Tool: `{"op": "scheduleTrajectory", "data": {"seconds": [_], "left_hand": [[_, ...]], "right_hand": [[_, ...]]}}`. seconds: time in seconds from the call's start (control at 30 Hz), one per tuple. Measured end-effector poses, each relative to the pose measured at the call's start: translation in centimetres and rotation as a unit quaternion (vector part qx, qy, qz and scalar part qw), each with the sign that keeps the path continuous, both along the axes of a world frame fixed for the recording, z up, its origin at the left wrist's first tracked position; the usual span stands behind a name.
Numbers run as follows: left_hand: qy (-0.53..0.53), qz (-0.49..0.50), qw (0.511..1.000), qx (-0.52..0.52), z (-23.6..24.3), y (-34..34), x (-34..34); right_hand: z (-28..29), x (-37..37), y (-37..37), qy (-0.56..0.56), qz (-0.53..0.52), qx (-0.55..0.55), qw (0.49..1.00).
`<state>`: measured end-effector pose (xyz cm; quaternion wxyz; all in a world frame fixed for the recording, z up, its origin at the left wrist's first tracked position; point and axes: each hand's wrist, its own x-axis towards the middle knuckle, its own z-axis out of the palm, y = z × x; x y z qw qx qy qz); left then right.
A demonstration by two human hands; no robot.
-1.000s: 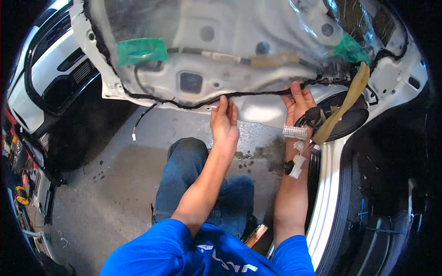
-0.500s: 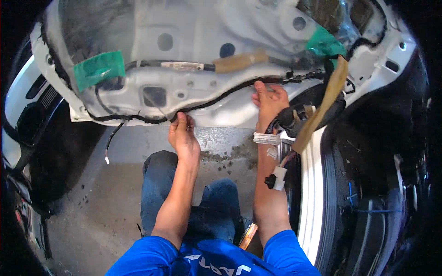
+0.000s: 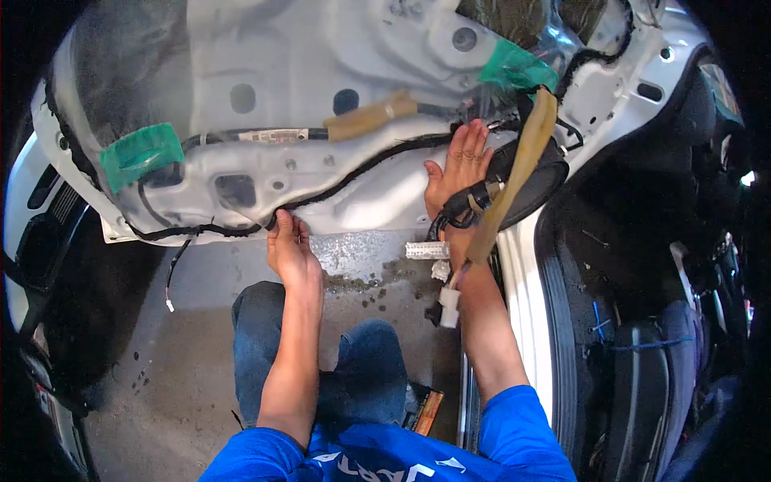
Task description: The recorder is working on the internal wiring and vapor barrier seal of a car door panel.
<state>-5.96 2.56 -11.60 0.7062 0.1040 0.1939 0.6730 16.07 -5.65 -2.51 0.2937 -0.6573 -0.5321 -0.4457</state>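
Note:
A car door panel (image 3: 369, 201) carries a clear plastic sheet (image 3: 201, 64) edged by a wavy black sealant strip (image 3: 345, 185). My left hand (image 3: 293, 249) pinches the sheet's lower edge at the strip. My right hand (image 3: 458, 169) lies flat with fingers extended on the panel's lower right, just below the strip. Over my right wrist and forearm hang a wiring bundle (image 3: 462, 205) with white connectors (image 3: 427, 250) and a tan foam strip (image 3: 518, 169), beside a black speaker (image 3: 530, 189).
Green tape (image 3: 140, 157) is stuck on the sheet. A short wire (image 3: 173, 273) dangles at left. A white sill (image 3: 522, 321) and dark car interior (image 3: 642, 241) are at right. My knees are above the concrete floor (image 3: 177, 361), beside an orange box (image 3: 428, 414).
My right hand's fingers have straightened and now lie flat against the panel. My left hand keeps its pinch. The door and both hands sit further left in the view.

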Motion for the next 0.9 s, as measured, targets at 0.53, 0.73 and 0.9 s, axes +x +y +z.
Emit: {"op": "scheduleTrajectory", "data": {"seconds": [0.53, 0.73, 0.9], "left_hand": [[0.496, 0.198, 0.348, 0.77, 12.5, -3.4, 9.3], [0.654, 0.207, 0.061, 0.725, 13.8, -1.2, 9.8], [0.563, 0.162, 0.099, 0.805, 15.0, -1.3, 10.3]], "right_hand": [[4.0, 7.8, -1.3, 0.505, 0.19, 0.352, 0.765], [7.1, 1.9, -3.8, 0.461, 0.085, 0.373, 0.801], [7.0, 2.7, -2.9, 0.43, 0.011, 0.361, 0.827]]}}
